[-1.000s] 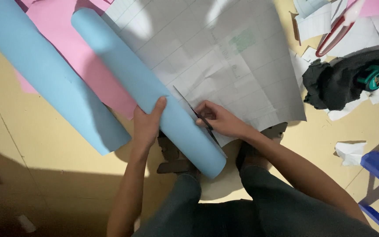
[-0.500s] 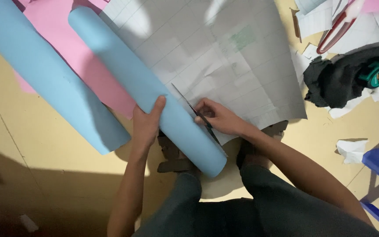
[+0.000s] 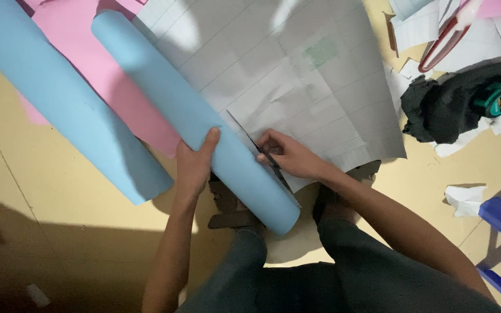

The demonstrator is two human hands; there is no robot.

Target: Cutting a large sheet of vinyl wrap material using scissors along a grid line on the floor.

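Mid-cut: the left hand (image 3: 193, 165) pressed flat on the rolled light-blue paper tube (image 3: 192, 119) on the floor, while the right hand (image 3: 290, 155) pinched dark scissors (image 3: 260, 152) along its edge. Advancing the blades probably needed steady bracing.

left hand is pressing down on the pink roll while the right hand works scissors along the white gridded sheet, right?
Not quite: the roll under the left hand is light blue, not pink; pink shows only as a flat sheet beneath it. The right hand does hold scissors at the white gridded sheet, as the head view shows.
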